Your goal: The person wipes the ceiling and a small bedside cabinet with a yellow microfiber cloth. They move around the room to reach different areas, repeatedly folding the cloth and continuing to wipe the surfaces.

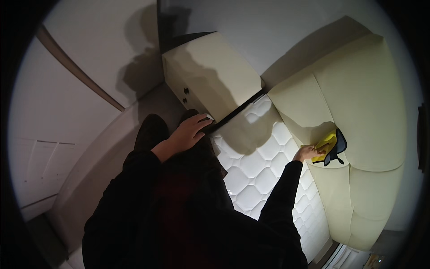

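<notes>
My right hand (309, 153) grips a yellow and grey cloth (340, 143) with dark edging and presses it to the cream padded headboard (364, 111). A dark flap of the cloth hangs below the fingers. Below that arm lies a white quilted mattress (250, 173). My left hand (183, 134) holds nothing, its fingers apart over my dark trouser leg. Its fingertips are nearest the lower corner of a cream bedside cabinet (218, 74); whether they touch it I cannot tell.
The cabinet's front carries two small dark knobs (185, 95). A pale wall (235, 20) rises behind cabinet and headboard. On the left are white panels (63, 94) with a brown strip (80, 69) between them. Large shadows fall across cabinet, mattress and wall.
</notes>
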